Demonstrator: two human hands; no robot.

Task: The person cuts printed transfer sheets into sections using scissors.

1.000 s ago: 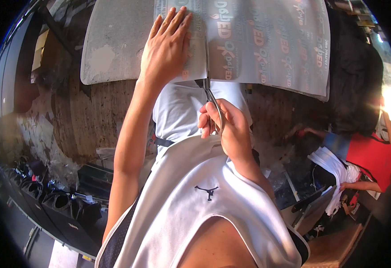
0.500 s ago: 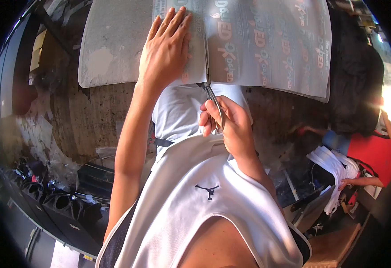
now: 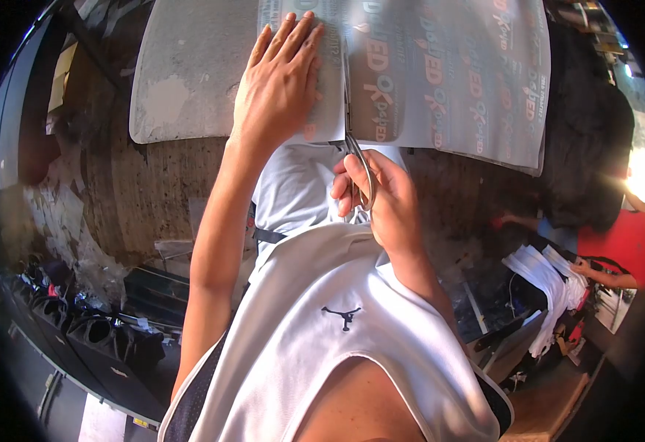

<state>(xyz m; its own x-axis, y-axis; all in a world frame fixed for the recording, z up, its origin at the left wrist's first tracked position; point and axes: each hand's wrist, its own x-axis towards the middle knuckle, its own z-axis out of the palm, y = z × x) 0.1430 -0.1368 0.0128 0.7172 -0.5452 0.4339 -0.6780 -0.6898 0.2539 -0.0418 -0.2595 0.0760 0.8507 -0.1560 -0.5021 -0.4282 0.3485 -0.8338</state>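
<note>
My left hand [image 3: 277,81] lies flat with fingers stretched out on a printed translucent sheet [image 3: 455,81]. Beneath it is a grey board [image 3: 190,74] with rounded corners and a worn pale patch. In my right hand [image 3: 381,188] is a pair of metal scissors [image 3: 363,173], with thumb and fingers at the handle loops. The blades point away from me and sit along a lengthwise line in the sheet, just right of my left hand. Faint repeated lettering covers the sheet, whose right part rises in a curve. Whether the blades are fully closed cannot be made out.
At the right, a person in a red top [image 3: 617,247] handles white cloth strips [image 3: 540,283]. Dark fabric [image 3: 587,118] hangs beside the board. Black items [image 3: 94,335] and crumpled clear plastic [image 3: 79,236] lie at the left. A brown wooden panel [image 3: 551,405] is at lower right.
The scissors and my right hand have shifted slightly right and tilted. The sheet's right part has moved a little, and my left hand stays flat. The other person has shifted at the white strips.
</note>
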